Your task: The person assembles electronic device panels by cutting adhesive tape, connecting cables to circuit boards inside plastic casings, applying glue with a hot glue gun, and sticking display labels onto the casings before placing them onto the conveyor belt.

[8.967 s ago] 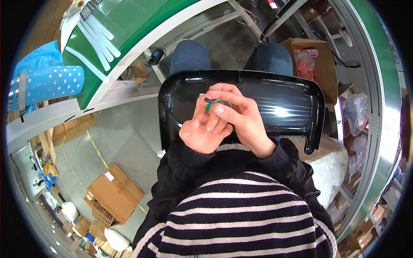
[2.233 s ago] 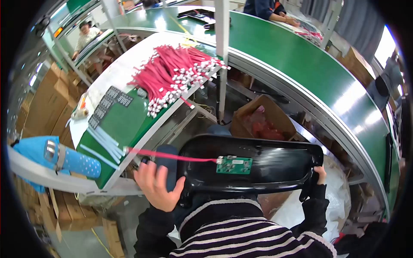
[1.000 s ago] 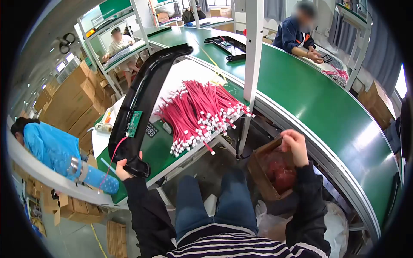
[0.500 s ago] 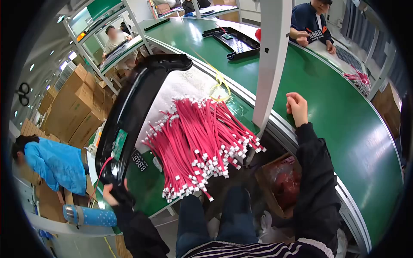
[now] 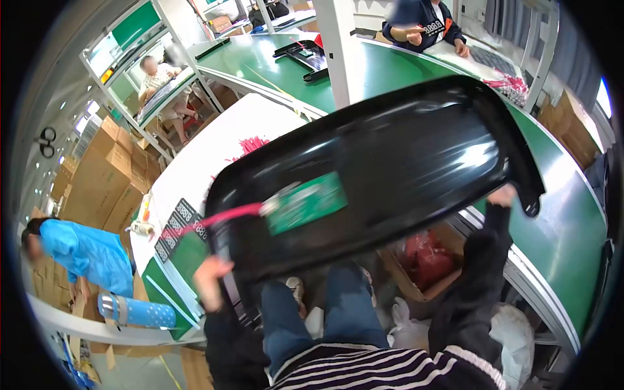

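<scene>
A large, glossy black plastic housing (image 5: 403, 149) stretches across the middle of the view above my lap, its inner side facing me. My left hand (image 5: 211, 281) grips its lower left end. At the lower right edge, beside the curved end, my right hand (image 5: 502, 195) has hold of it, fingers partly hidden. Inside the housing sits a green circuit board (image 5: 318, 201), with a red cable (image 5: 234, 213) running out to the left. Behind the housing, only part of a pile of red cables (image 5: 252, 144) shows on the white-covered bench (image 5: 195, 156).
Black digit panels (image 5: 182, 218) lie left of the housing. A blue dotted bottle (image 5: 140, 311) is at lower left. A white post (image 5: 338, 58) rises beyond the housing, near another black housing (image 5: 305, 57). A cardboard box (image 5: 426, 260) stands below. Other people work around the green table (image 5: 552, 260).
The black housing has swung from upright at the left to lying across in front of me, covering most of the red cables. My right hand has gone from above the green table to its right end.
</scene>
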Motion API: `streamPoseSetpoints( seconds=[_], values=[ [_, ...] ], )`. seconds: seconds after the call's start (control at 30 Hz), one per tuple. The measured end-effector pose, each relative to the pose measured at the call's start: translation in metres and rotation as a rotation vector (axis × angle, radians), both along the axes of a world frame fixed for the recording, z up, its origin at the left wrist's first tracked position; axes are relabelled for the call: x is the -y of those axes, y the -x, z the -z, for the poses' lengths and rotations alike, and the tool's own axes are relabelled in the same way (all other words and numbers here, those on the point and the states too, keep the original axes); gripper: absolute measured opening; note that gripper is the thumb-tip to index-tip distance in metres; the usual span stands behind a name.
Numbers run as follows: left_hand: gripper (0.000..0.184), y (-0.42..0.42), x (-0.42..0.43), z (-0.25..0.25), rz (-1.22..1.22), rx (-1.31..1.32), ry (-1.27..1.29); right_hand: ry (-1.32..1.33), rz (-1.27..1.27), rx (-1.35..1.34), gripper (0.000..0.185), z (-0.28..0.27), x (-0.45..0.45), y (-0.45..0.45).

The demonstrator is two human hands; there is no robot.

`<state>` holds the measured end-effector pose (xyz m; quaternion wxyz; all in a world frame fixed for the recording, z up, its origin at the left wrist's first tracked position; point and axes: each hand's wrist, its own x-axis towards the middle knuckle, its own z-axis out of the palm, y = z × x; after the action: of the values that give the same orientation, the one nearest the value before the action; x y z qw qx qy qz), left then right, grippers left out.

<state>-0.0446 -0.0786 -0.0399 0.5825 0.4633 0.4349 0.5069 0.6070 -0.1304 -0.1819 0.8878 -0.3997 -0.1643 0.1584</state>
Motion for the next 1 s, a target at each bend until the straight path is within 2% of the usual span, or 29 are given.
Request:
streamPoseSetpoints(
  seconds=[0.1,0.13,0.2,0.23,0.3,0.33,0.4,0.43,0.5,0.57,0.63,0.7,0.73,0.8,0.83,0.87,0.9,0.93,0.97,1.0],
  values=[
    [0.014,-0.141,-0.019,-0.005,0.157,0.089,0.075,-0.087,0.217,-0.038,0.029,-0.004,0.127,0.031],
    [0.013,-0.185,-0.020,-0.007,0.379,0.352,0.267,-0.019,0.311,-0.067,0.027,-0.012,0.152,0.058],
    [0.011,-0.288,-0.044,0.018,0.610,0.565,0.387,0.077,0.289,0.039,0.025,-0.009,0.194,0.100],
    [0.022,-0.338,-0.065,0.045,0.618,0.558,0.479,0.116,0.260,0.032,0.024,-0.010,0.211,0.122],
    [0.021,-0.424,-0.070,0.077,0.528,0.422,0.292,0.179,0.268,0.011,0.021,-0.019,0.233,0.159],
    [0.021,-0.459,-0.064,0.088,0.544,0.441,0.294,0.205,0.300,-0.005,0.018,-0.024,0.240,0.174],
    [0.030,-0.513,-0.058,0.100,0.226,0.471,0.326,0.192,0.325,0.001,0.017,-0.026,0.252,0.189],
    [0.030,-0.530,-0.064,0.106,0.226,0.481,0.322,0.182,0.331,-0.013,0.016,-0.027,0.250,0.193],
    [0.040,-0.555,-0.083,0.118,0.399,0.377,0.169,0.189,0.308,0.020,0.015,-0.029,0.235,0.195],
    [0.045,-0.561,-0.104,0.128,0.470,0.323,0.087,0.212,0.264,0.068,0.013,-0.030,0.217,0.201],
    [0.052,-0.556,-0.122,0.140,0.452,-0.244,-0.213,0.255,0.165,0.170,0.013,-0.044,0.184,0.213],
    [0.055,-0.515,-0.132,0.126,0.679,-0.502,-0.430,0.288,-0.037,0.349,0.010,-0.072,0.133,0.236],
    [0.055,-0.478,-0.121,0.114,0.936,-0.467,-0.495,0.287,-0.148,0.422,0.009,-0.095,0.112,0.254],
    [0.055,-0.429,-0.104,0.131,1.071,-0.330,-0.562,0.343,-0.358,0.691,0.008,-0.145,0.066,0.288],
    [0.055,-0.397,-0.089,0.147,1.051,-0.348,-0.555,0.261,-0.363,0.957,0.009,-0.158,0.033,0.300],
    [0.048,-0.360,-0.070,0.170,0.996,-0.204,-0.617,0.167,-0.357,1.219,0.010,-0.169,0.000,0.313],
    [0.042,-0.321,-0.054,0.188,0.940,-0.060,-0.678,0.172,-0.430,1.206,0.012,-0.183,-0.031,0.334],
    [0.040,-0.277,-0.045,0.162,0.878,-0.180,-0.719,0.181,-0.503,1.193,0.014,-0.195,-0.060,0.354],
    [0.038,-0.233,-0.036,0.137,0.819,-0.300,-0.756,0.164,-0.380,1.236,0.014,-0.198,-0.097,0.370],
    [0.038,-0.185,-0.015,0.070,0.740,-0.680,-0.755,0.149,-0.255,1.276,0.015,-0.195,-0.138,0.381]
  ],
)
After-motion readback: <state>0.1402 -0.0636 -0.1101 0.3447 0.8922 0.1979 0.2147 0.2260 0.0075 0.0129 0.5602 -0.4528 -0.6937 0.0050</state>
